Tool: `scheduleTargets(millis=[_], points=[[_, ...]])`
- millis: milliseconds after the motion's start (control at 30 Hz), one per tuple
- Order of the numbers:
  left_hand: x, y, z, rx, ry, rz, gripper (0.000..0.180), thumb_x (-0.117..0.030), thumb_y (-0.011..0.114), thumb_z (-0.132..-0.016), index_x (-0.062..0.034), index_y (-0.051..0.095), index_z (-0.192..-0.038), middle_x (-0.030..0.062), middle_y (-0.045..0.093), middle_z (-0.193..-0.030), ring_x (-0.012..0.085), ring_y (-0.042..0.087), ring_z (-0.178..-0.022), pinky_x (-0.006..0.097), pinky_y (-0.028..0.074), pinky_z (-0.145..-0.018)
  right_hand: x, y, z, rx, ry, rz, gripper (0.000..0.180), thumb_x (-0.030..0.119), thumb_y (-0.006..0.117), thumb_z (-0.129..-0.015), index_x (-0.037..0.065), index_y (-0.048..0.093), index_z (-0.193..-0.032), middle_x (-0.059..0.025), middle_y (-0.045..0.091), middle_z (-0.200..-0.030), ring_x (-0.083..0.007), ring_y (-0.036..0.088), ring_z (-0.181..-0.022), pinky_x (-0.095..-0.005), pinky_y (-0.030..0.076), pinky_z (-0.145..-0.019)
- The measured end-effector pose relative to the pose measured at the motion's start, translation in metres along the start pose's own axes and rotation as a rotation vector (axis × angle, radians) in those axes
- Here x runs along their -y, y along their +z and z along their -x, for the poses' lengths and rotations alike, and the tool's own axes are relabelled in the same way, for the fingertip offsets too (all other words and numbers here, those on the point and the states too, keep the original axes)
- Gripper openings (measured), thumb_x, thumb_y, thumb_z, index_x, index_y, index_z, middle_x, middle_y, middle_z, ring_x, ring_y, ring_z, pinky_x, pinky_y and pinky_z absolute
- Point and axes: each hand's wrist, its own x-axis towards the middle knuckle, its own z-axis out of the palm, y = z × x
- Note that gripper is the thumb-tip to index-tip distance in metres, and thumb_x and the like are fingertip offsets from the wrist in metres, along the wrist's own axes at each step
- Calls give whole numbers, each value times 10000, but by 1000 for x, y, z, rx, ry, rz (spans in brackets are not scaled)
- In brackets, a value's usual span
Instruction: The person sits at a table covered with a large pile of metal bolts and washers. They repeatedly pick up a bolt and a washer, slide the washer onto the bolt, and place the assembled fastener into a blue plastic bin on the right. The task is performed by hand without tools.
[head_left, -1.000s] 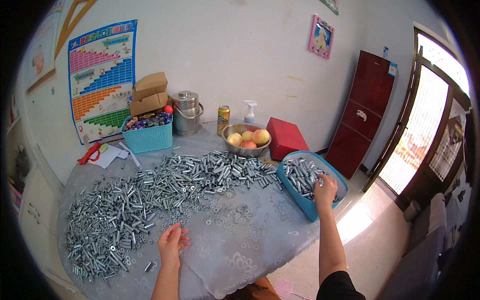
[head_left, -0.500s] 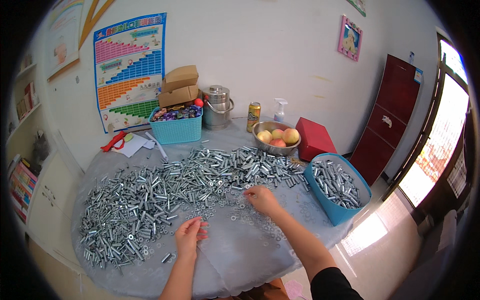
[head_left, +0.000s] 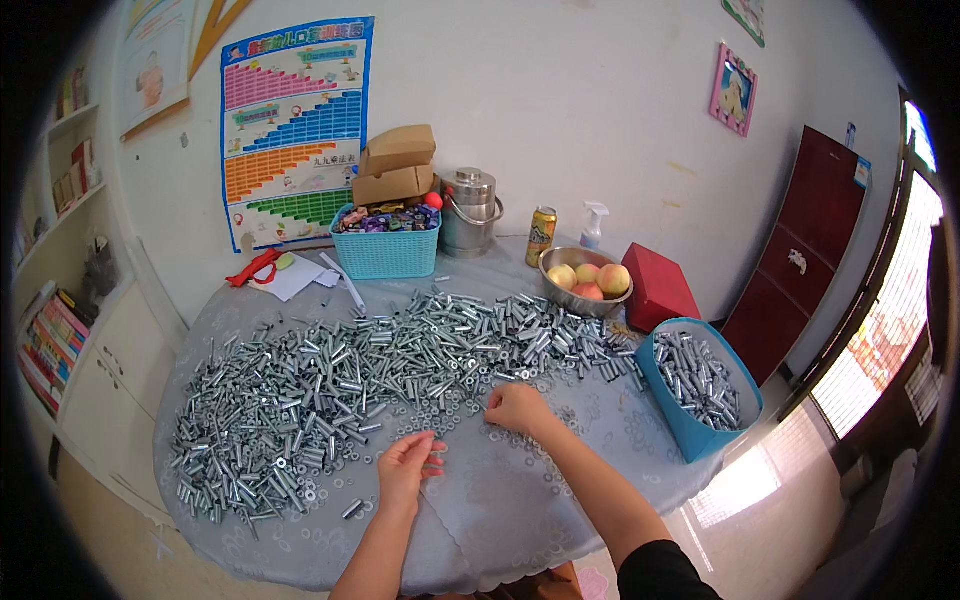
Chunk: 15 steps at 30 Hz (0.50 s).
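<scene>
My right hand (head_left: 516, 409) reaches over the tabletop at the near edge of a long heap of metal bolts and sleeves (head_left: 380, 350). Its fingertips are pinched together among small flat washers (head_left: 440, 415); whatever lies between them is hidden. Nearer to me, my left hand (head_left: 405, 470) hovers just above the grey tablecloth (head_left: 480, 520), its fingers loosely curled and apart, with nothing visible in them. One loose metal sleeve (head_left: 353, 509) lies to the left of that wrist. At the right, a blue bin (head_left: 690, 435) holds many metal sleeves (head_left: 700, 380).
Along the back stand a turquoise basket (head_left: 385, 255) of small wrapped items, a steel canister (head_left: 468, 215), a yellow can (head_left: 541, 236), a spray bottle (head_left: 593, 225), a steel bowl (head_left: 590, 303) of peaches and a red box (head_left: 662, 288). Red-handled scissors (head_left: 256, 267) rest by white paper (head_left: 297, 277).
The whole view has shifted, so the table's things appear farther right. My right hand has moved left over the washers, its fingers now bent down. My left hand stays nearly in place.
</scene>
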Motion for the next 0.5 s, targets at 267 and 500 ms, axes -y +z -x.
scheduleTargets(millis=[267, 500], points=[[0, 1, 1, -3, -12, -17, 189, -97, 532, -870, 3, 588, -1020, 112, 642, -875, 129, 591, -647, 236, 505, -538, -9, -7, -1, -386, 62, -289, 198, 209, 655, -662, 37, 633, -759, -104, 628, -700, -223, 608, -656, -318, 482, -627], [0, 1, 0, 2, -20, -33, 199, -98, 528, -869, 6, 584, -1030, 113, 643, -880, 131, 593, -657, 238, 506, -546, -18, -25, -28, -570, 237, -221, 188, 199, 627, -708, 26, 592, -773, -144, 611, -801, -301, 601, -722, -380, 476, -652]])
